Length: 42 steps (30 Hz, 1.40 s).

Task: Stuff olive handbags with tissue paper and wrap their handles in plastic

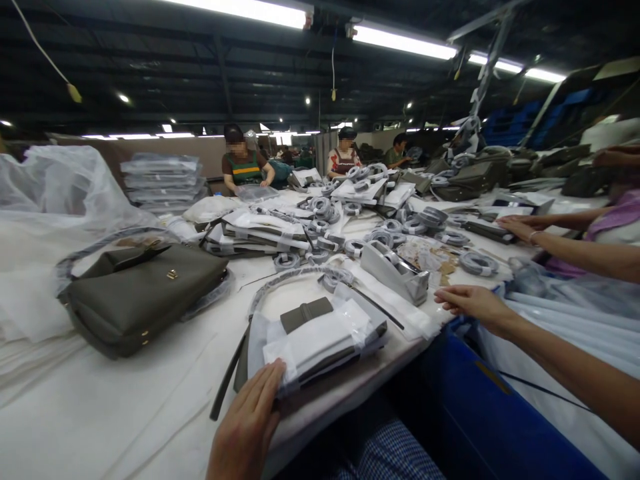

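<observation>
Packet (320, 340) lies at lower centre, the left hand (250, 410) resting outstretched on its left corner. Right of centre, the right hand (473, 307) curls loosely beside the dispenser (395, 273); whether it pinches anything is unclear.

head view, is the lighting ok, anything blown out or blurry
In the head view, the ceiling tubes are blown out to white against the dark roof; also in the head view, clear film on the wrapped bundle at the left hand catches small highlights, and the people at the back look soft, their faces pixelated.
</observation>
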{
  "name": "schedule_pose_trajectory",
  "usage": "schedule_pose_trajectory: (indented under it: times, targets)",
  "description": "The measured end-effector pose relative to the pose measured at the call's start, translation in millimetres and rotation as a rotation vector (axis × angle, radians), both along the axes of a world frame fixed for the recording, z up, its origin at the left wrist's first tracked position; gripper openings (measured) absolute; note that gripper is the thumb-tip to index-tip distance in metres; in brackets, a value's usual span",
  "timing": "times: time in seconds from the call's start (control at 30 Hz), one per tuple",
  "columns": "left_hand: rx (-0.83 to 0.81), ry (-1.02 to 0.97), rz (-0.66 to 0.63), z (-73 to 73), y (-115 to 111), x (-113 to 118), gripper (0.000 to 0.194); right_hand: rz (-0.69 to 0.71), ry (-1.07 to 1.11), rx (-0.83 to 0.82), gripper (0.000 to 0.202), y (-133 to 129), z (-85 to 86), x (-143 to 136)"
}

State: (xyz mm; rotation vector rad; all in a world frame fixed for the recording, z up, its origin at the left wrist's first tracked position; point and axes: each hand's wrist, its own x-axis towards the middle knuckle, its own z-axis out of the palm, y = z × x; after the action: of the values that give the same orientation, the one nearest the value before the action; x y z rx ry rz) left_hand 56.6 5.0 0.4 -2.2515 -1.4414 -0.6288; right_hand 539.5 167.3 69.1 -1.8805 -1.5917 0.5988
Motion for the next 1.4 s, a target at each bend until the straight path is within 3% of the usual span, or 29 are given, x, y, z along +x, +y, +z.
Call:
schedule_pose_trajectory:
  times: [0.17, 0.27, 0.37, 0.43, 0.53, 0.63, 0.8, 0.93, 1.07, 1.23, 1.4]
  targets:
    - [0.033, 0.016, 0.009, 1.0, 0, 1, 0.058, 0.146, -0.234, 0.104, 0.024, -1, -12.3, 26]
    - [0.033, 0.002, 0.021, -0.2, 1, 2, 0.055, 0.255, -0.399, 0.21, 0.024, -11, -4.4, 38]
    - [0.063, -0.039, 0.015, -1.4, 2, 1, 0.049, 0.429, -0.485, 0.245, 0.031, -24, 12.1, 29]
    - [0.048, -0.042, 0.005, -2.2, 3, 0, 0.05, 0.602, -0.567, 0.331, 0.031, -32, 25.2, 8]
    - [-0.004, -0.062, 0.01, -1.7, 2, 0, 0.057, 0.891, -0.701, 0.605, 0.025, -41, 42.4, -43]
    - [-0.021, -0.146, 0.011, 1.5, 0, 5, 0.061, 1.069, -0.65, 0.727, 0.015, -46, 53.2, -103]
    - [-0.023, -0.268, 0.011, 5.0, 3, 13, 0.059, 1.321, -0.552, 0.59, 0.026, -34, 61.7, -196]
    - [-0.001, -0.297, 0.001, 2.2, 4, 14, 0.048, 1.45, -0.641, 0.321, 0.035, -15, 67.9, -266]
    - [0.021, -0.308, -0.021, 2.0, 5, 16, 0.038, 1.553, -0.806, 0.194, 0.025, 5, 69.4, -322]
    - [0.024, -0.37, 0.019, 6.0, 4, 20, 0.026, 1.705, -0.994, 0.087, 0.014, 23, 62.8, -364]
    - [0.045, -0.376, 0.027, 3.1, 4, 17, 0.023, 1.713, -1.09, 0.077, 0.008, 22, 59.0, -384]
